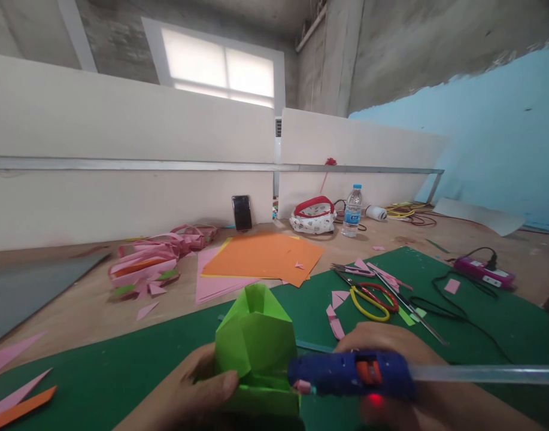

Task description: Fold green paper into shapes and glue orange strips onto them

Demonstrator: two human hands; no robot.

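A folded green paper piece (256, 335) stands upright in front of me, with creased facets and a pointed top. My left hand (206, 380) grips its left side, thumb across the front. In my right hand (391, 341) is a blue hot glue gun (346, 374), lying sideways with its nozzle pointing left at the paper's right edge. A long clear glue stick (490, 375) sticks out of its back end, and a red light glows beneath. Whether the nozzle touches the paper, I cannot tell. The fingers of my right hand are partly hidden behind the gun.
A green cutting mat (161, 353) covers the front of the table. On it lie scissors (368, 299), tweezers (409, 308), paper scraps and a black cord. Orange sheets (260, 254), pink strips (157, 257), a phone (242, 212), a pouch (314, 218), a bottle (352, 212) and a purple power strip (483, 272) lie beyond.
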